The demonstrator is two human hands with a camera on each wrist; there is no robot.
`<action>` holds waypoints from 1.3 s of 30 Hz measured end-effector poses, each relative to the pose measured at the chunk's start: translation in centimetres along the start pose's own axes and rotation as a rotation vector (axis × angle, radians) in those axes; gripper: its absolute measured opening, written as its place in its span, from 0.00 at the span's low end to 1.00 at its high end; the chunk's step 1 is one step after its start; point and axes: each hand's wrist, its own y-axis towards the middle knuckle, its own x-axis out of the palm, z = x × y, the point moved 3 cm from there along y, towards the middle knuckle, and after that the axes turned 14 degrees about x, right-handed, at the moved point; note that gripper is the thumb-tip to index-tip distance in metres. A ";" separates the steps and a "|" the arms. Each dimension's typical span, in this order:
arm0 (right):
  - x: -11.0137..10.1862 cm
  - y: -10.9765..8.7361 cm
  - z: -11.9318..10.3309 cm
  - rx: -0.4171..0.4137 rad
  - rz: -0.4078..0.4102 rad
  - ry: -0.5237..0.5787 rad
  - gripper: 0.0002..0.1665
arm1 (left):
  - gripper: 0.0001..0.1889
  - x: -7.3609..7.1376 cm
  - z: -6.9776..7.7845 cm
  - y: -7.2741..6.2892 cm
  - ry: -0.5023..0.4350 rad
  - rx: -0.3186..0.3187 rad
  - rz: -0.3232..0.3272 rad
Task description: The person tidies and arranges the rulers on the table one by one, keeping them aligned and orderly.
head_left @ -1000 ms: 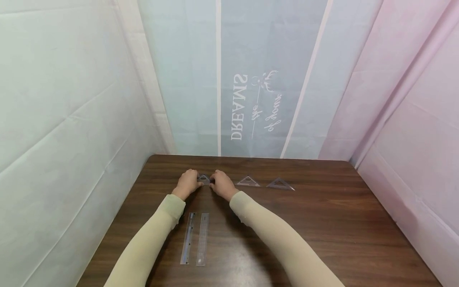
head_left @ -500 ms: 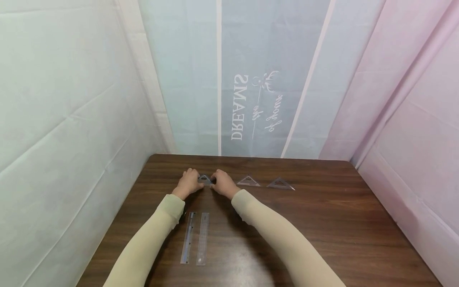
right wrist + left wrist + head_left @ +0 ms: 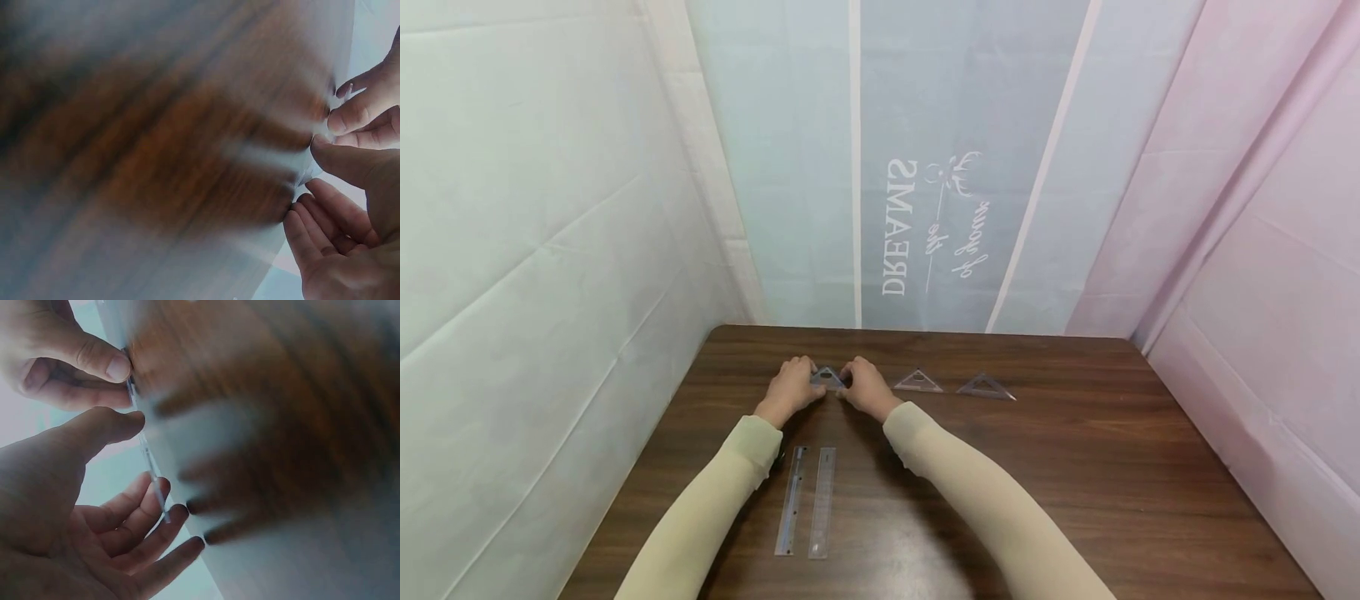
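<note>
Near the far edge of the table, a clear set square point(image 3: 827, 380) is held between both hands, its long side facing me. My left hand point(image 3: 788, 388) pinches its left corner with the thumb on the near side. At the right corner, my right hand point(image 3: 865, 388) grips it between thumb and fingers. In the left wrist view the set square point(image 3: 150, 456) appears edge-on, thin and low over the table, with left fingertips reaching the tabletop. The right wrist view has the right thumb point(image 3: 322, 145) at its edge and the fingers beyond.
To the right lie a second clear set square point(image 3: 919, 387) and a darker one point(image 3: 985, 394), in line with the held one. Two clear rulers, one with a blue strip point(image 3: 791, 508) and one plain point(image 3: 822, 504), lie between the forearms on the brown wooden table point(image 3: 1112, 467).
Both hands stay at the set square with only slight finger shifts, and a little more of it shows between them. The rulers and other set squares lie as before.
</note>
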 end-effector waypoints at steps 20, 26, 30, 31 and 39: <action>-1.9 -1.5 0.8 0.029 -0.010 0.108 0.15 | 0.22 -0.9 2.8 -1.3 0.084 0.076 0.143; -3.0 -2.3 1.3 0.000 0.001 0.100 0.20 | 0.22 -0.9 3.6 -1.6 0.078 0.125 0.179; -3.7 -3.5 1.8 -0.042 0.001 0.068 0.20 | 0.23 -0.7 4.0 -2.0 0.075 0.161 0.160; -3.9 -3.8 2.0 -0.058 0.003 0.060 0.19 | 0.23 -0.7 4.1 -2.1 0.077 0.169 0.157; -5.4 -6.1 2.7 -0.115 0.028 0.015 0.17 | 0.23 -0.8 5.3 -2.9 0.075 0.222 0.134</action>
